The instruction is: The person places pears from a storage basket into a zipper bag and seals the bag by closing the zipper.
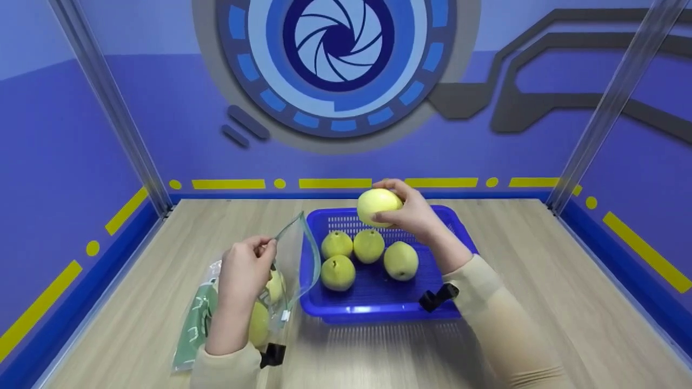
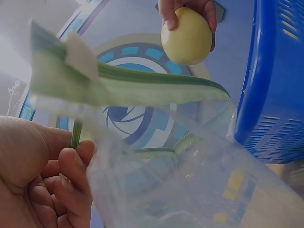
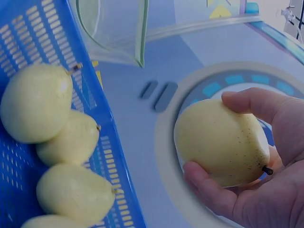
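Observation:
My right hand (image 1: 413, 213) grips a pale yellow-green pear (image 1: 378, 207) above the back of the blue basket (image 1: 389, 309). In the right wrist view the held pear (image 3: 221, 142) shows its dark stem and small specks. My left hand (image 1: 243, 275) pinches the rim of a clear zip bag (image 1: 294, 254) with a green seal. The bag's mouth gapes toward the basket, as the left wrist view shows at its green seal strip (image 2: 156, 85). Pears (image 1: 259, 324) lie inside the bag, partly hidden by my left forearm. Several more pears (image 1: 369, 246) sit in the basket.
The basket stands on a wood-grain table (image 1: 519, 324), its left wall right beside the bag. A green printed part of the bag (image 1: 194, 329) lies flat at the left. Blue patterned panels (image 1: 346, 162) enclose the table at the back and sides.

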`<state>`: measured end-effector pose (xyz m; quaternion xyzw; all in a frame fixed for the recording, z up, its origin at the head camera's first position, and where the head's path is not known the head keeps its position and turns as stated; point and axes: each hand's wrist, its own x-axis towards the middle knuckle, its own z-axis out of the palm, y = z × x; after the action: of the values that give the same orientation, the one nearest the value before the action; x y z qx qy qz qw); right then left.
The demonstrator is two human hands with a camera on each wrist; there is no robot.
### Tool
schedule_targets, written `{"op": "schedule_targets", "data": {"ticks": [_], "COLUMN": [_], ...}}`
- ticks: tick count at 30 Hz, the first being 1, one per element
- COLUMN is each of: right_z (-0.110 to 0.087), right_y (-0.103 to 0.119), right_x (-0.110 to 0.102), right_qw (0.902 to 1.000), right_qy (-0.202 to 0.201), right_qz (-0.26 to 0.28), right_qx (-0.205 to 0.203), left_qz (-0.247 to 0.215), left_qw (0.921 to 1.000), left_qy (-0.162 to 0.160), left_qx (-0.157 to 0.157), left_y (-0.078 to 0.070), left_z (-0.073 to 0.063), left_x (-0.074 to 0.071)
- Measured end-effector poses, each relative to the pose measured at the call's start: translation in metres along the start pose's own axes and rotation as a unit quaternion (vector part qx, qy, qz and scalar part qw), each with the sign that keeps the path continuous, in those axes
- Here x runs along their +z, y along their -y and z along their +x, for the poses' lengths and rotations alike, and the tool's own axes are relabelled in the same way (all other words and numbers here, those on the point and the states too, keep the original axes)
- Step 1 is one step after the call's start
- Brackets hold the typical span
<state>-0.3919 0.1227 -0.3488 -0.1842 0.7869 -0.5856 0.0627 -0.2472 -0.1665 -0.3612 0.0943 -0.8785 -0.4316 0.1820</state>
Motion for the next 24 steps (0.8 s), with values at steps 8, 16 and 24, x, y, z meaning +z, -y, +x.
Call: {"op": "schedule_targets", "data": {"ticks": [8,16,24], "right_z": [-0.008,-0.015,-0.019], "right_y": [0.004,0.008,0.007], "right_x": [0.021,0.045,0.068], "right_qw": [0.9989,0.9967,0.9966], "right_qy": [0.007,0.035,0.056], "right_qz": [0.045,0.063,0.024], "right_qx": [-0.011,-0.035,-0.055], "left_qz": [-0.006,-0.007,-0.010], "left_qw": [0.9999,1.0000,1.0000], "left_qy": [-0.001,0.001,0.002], "left_qx": [0.008,0.002,-0.001], "left_y": [0.000,0.001,0.001], "left_z": [-0.001,-0.001,0.000], "left_x": [-0.001,-0.002,-0.002]}}
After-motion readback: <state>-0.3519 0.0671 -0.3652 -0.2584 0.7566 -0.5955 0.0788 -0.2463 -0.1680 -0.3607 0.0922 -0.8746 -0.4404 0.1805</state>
